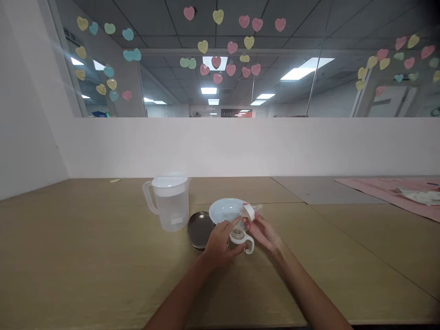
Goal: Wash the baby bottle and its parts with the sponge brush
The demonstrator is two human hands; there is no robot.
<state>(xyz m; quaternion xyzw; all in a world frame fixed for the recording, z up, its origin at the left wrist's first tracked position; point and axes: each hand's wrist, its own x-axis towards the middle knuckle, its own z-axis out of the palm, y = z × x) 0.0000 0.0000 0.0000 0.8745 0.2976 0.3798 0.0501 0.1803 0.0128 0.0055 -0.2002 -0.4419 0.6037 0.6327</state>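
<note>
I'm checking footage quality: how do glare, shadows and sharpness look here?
In the head view, ceiling lights blow out to white; also there, soft shadows fall on the table by the forearms, and fine detail on the handled bottle in the left hand looks soft.

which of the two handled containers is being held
The small white-handled bottle, in the left hand; the larger translucent pitcher stands apart at left, touched by no hand.

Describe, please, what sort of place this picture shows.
Probably an office or similar workplace: a wide tabletop below a long glass panel, heart-shaped notes across the glass, and rectangular ceiling lights.
</note>
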